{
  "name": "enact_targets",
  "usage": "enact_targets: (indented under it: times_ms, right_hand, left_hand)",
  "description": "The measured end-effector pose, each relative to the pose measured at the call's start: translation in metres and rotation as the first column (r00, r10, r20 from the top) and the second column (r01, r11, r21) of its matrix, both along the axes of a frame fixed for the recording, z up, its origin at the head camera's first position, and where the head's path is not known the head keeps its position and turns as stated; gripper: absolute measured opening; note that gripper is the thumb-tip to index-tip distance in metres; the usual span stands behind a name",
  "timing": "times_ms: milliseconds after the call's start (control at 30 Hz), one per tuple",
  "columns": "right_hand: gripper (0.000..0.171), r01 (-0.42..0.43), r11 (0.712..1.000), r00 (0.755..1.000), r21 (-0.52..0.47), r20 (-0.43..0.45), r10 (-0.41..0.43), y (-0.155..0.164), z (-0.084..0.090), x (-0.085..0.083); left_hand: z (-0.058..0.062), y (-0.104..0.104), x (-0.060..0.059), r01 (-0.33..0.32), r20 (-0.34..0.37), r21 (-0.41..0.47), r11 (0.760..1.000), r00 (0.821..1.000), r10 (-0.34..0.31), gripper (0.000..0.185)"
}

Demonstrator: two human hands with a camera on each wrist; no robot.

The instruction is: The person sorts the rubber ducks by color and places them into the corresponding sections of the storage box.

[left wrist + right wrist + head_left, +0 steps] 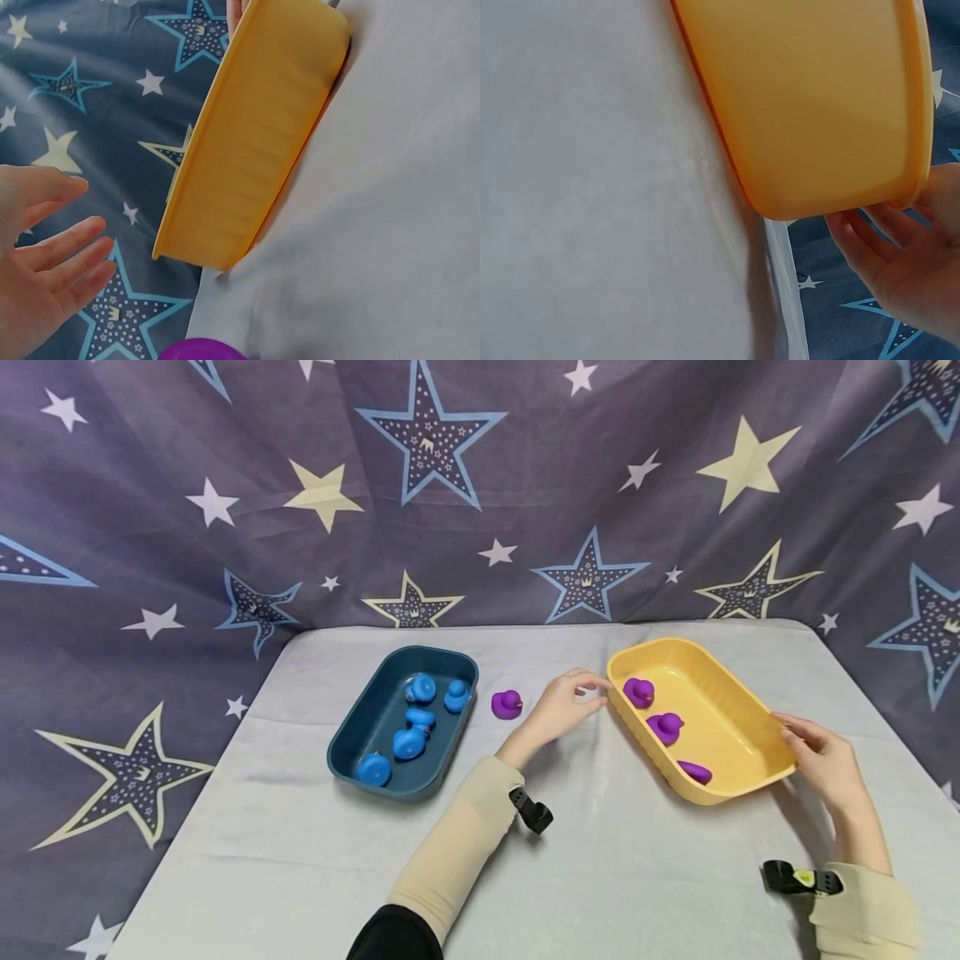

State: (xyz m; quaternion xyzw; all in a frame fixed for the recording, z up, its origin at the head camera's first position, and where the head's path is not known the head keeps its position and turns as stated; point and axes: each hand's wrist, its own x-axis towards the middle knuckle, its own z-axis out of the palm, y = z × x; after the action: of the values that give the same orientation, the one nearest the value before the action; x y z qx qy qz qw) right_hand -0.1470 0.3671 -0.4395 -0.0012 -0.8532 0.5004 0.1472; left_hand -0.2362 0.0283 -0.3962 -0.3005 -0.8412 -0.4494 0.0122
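Note:
A yellow bin (720, 702) stands on the right of the table, with three purple rubber ducks along its left side, one of them (664, 727) in the middle. My right hand (828, 764) grips the bin's right corner at the rim; part of the thumb is hidden in the right wrist view. My left hand (562, 706) hovers by the bin's upper left corner, fingers loosely bent and holding nothing. In the left wrist view a gap shows between this hand and the bin wall. Left of that hand, another purple duck (507, 704) sits on the table.
A dark teal bin (442, 777) stands left of the lone duck, with several blue rubber ducks inside, such as one (408, 743) near its middle. A white cloth (285, 852) covers the table. Behind hangs a star-patterned curtain (525, 468).

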Motion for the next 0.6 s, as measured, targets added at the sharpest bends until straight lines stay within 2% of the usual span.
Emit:
enact_targets:
  times_ms: [333,600]
  right_hand:
    - [0.030,-0.009,1.000,1.000,-0.015,-0.003,0.009,-0.002,0.004,0.002]
    - [0.034,-0.013,0.999,1.000,-0.029,-0.003,0.013,-0.003,0.005,0.002]
  left_hand:
    - [-0.001,-0.020,0.000,-0.028,-0.007,0.004,1.000,1.000,0.028,0.024]
    - [-0.005,-0.034,0.000,-0.047,0.051,-0.010,0.999,0.998,0.048,0.024]
